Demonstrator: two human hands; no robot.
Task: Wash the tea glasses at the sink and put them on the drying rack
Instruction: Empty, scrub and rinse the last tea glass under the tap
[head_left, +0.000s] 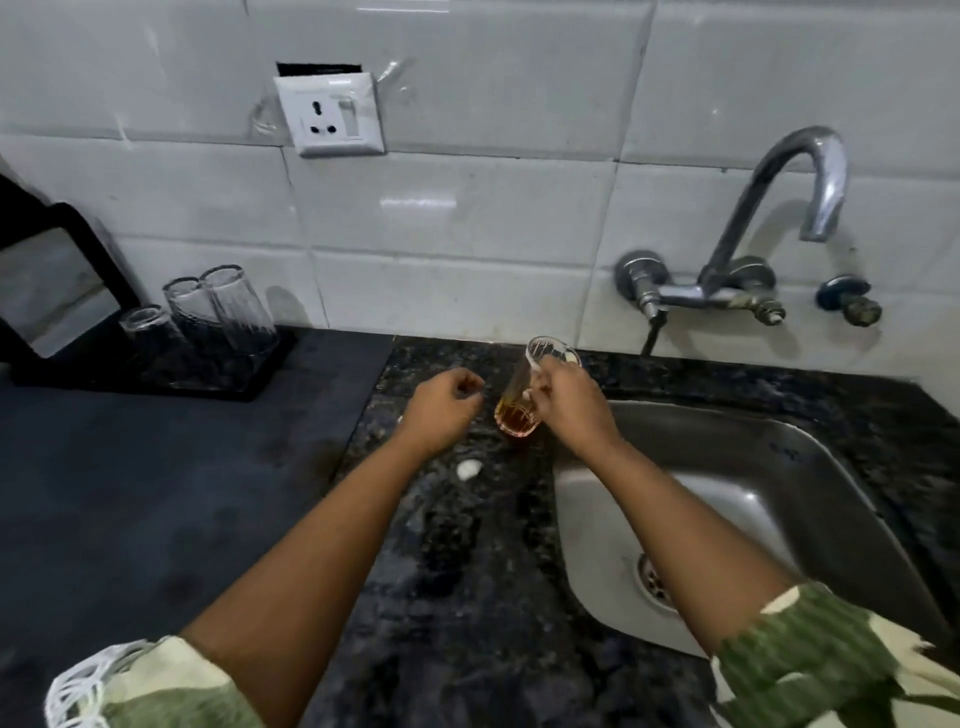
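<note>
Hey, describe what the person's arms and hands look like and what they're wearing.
Both forearms are bare. The sleeves are pushed up to the elbows: the left sleeve and right sleeve show a green and cream camouflage pattern. No gloves, rings or watch show on the left hand or right hand.

The right hand (569, 410) covers part of the tea glass (524, 395). The picture's edges cut off the sink (779, 467) and the black frame (52, 291).

Bare forearms — short sleeves (810, 660) in green-and-cream camouflage, one edged with white netting
</note>
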